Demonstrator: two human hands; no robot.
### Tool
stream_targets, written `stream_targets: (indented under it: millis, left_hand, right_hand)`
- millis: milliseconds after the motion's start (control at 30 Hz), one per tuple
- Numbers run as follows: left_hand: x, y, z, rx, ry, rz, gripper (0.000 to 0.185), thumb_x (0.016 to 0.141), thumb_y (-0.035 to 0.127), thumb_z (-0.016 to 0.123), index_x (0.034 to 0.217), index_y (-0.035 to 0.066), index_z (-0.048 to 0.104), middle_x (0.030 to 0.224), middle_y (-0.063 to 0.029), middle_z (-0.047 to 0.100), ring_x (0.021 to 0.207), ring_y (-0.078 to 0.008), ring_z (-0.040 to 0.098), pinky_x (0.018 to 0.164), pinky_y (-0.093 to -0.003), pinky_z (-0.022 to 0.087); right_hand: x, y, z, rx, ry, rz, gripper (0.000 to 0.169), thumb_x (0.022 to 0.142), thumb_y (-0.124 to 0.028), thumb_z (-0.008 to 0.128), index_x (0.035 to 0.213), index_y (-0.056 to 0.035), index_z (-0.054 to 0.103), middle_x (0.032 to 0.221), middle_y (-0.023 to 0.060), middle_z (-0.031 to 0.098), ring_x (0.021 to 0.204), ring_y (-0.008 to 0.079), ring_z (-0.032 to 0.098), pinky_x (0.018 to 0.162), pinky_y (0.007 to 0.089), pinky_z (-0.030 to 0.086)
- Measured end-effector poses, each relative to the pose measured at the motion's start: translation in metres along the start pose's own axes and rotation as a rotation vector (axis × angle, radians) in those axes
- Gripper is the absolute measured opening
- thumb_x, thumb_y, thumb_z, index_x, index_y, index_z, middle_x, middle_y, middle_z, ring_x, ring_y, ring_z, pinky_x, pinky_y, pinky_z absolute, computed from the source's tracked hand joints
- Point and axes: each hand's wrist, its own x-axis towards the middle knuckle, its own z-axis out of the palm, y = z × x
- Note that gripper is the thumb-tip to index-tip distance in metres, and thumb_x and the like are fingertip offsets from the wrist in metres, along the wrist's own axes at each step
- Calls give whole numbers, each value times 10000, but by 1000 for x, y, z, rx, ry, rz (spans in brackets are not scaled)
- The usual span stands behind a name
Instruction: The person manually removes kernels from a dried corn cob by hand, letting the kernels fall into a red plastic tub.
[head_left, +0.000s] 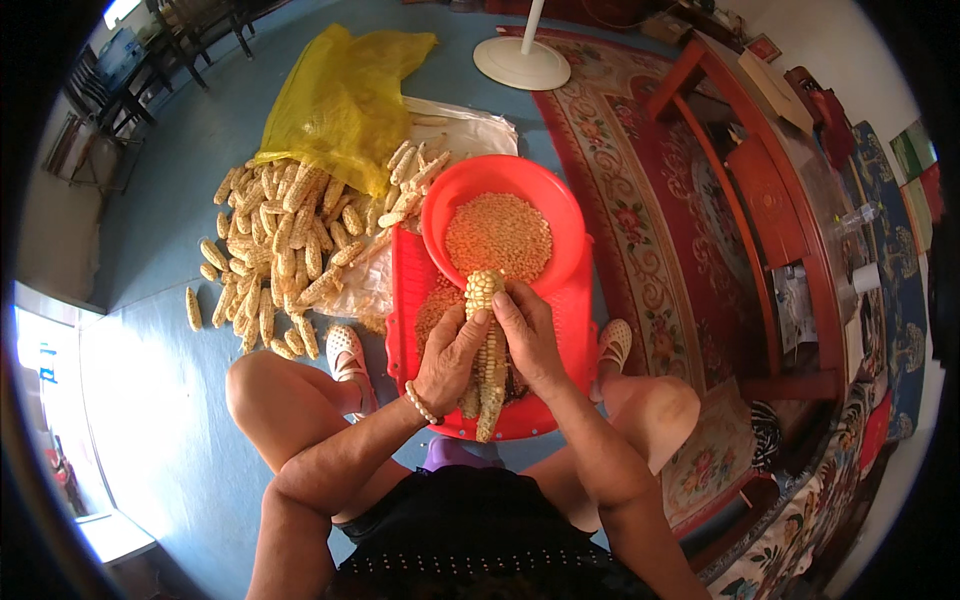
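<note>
My left hand (452, 346), with a bead bracelet on its wrist, and my right hand (527, 326) both grip an ear of dried corn (484, 289) with pale kernels. Both thumbs press against the ear near its upper part. Between my wrists a long, partly bare cob (491, 390) points toward me; whether it is the same ear is hard to tell. Just beyond my hands, a round red plastic basin (574, 225) holds loose corn kernels (499, 236). It rests on a larger red plastic tray (574, 349) between my feet, with more kernels (436, 309) at the tray's left.
Left of the tray lies a heap of corn ears (281, 232), spilling from a yellow mesh sack (337, 105). Stripped-looking cobs (411, 180) lie on a white sheet (480, 131). A white stand base (521, 64), a patterned rug (630, 217) and a red wooden table (806, 217) are beyond.
</note>
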Motion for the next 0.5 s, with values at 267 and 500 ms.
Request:
stream_targets:
  millis: [267,500]
  left_hand:
    - [-1,-1,4,18,-19,-53,382,940,289,455,1215,25,443,973,-22,545,830,-74,514,710,-223,437]
    - [0,-11,3,166,-5,45,326,929,301,481,1079,12,496,842,-9,534,735,-70,494,635,-227,431]
  right_hand:
    - [-5,15,-8,-196,83,-79,316,932,-271,415,964,15,546,792,118,579,742,212,558,687,321,439]
    - [-9,22,-10,-225,197,-12,275,890,-190,371,880,21,547,735,109,574,685,212,555,628,340,440]
